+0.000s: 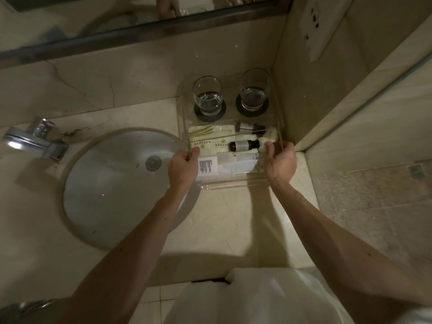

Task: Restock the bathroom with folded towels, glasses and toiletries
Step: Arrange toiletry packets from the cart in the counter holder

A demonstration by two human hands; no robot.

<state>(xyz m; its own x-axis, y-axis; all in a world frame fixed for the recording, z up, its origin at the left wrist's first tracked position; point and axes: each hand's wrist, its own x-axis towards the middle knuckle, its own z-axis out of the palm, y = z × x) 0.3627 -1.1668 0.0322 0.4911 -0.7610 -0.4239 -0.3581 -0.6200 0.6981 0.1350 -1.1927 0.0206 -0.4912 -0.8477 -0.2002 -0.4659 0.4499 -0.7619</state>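
Fingers (pixel 194 151) of the left hand (pixel 183 166) and right hand (pixel 280 160) grip the sides of the clear acrylic tray (pixel 224 184) at the desk's (pixel 233 218) far right corner. It carries the left glass (pixel 207 95), the right glass (pixel 255 90) and a dark toiletry bottle (pixel 244 145).

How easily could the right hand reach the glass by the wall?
Probably yes: the right hand grips the tray in front of that glass, with only low bottles between; it must let go first.

We see a hotel-style bathroom: an oval basin (pixel 112 183) sunk in a marble counter (pixel 233 218), a chrome tap (pixel 35 141), a wall mirror (pixel 105 15), and a clear tray (pixel 224 187) holding 2 glasses (pixel 207 97) (pixel 255 90) on coasters (pixel 197 115) beside small toiletry bottles (pixel 244 145)
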